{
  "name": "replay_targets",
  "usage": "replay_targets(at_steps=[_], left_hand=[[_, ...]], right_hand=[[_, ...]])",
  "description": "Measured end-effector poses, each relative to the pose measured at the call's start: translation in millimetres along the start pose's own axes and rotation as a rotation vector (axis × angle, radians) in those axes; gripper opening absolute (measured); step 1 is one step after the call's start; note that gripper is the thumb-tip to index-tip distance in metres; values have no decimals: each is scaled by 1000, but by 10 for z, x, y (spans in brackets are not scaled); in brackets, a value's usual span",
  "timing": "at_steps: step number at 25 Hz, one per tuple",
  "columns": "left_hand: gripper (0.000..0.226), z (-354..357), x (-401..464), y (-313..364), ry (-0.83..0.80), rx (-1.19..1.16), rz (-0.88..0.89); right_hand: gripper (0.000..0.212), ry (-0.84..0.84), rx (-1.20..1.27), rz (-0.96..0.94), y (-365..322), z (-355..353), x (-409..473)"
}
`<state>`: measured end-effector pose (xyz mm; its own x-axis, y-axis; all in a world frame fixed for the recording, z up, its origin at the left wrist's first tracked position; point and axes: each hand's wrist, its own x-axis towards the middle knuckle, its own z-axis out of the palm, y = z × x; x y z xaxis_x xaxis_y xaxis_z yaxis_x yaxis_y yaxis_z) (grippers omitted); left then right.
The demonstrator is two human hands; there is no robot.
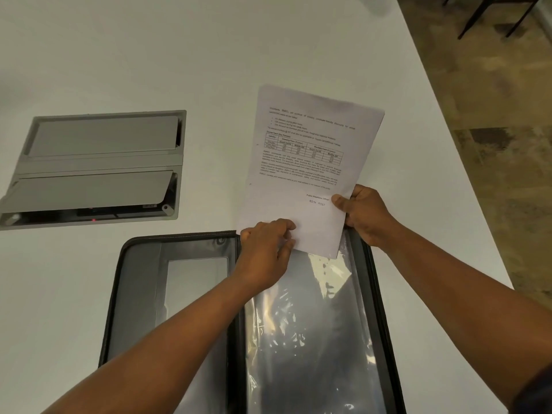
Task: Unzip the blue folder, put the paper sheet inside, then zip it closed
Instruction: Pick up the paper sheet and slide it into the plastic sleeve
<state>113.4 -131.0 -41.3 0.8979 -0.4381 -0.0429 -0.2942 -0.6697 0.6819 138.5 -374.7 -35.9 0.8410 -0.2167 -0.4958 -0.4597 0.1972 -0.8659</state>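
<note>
On the white table [268,49], near edge, the folder [143,294] lies unzipped & spread flat; looks dark grey/black in this light; zip track runs round its rim; clear window pocket [195,282] on L half, shiny plastic sleeves [316,324] on R half. Paper sheet [307,162], printed w/ text & a small table, is held up tilted over folder's far edge; bottom edge sits at top of the sleeves. Left hand [265,249] pinches sheet's lower-left corner, fingers curled; right hand [364,216] grips lower-right edge, thumb on front. Grey flip-lid cable box [98,162] set into table far L, lids partly up; floor [493,115] & dark chair legs [495,13] far R.
</note>
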Motion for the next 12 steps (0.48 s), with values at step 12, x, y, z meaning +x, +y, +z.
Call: replay_targets(at_steps=[12], left_hand=[[24,-635,557,-559,-278,-225,-412]], right_hand=[[26,-47,123,156,212,-177,94]])
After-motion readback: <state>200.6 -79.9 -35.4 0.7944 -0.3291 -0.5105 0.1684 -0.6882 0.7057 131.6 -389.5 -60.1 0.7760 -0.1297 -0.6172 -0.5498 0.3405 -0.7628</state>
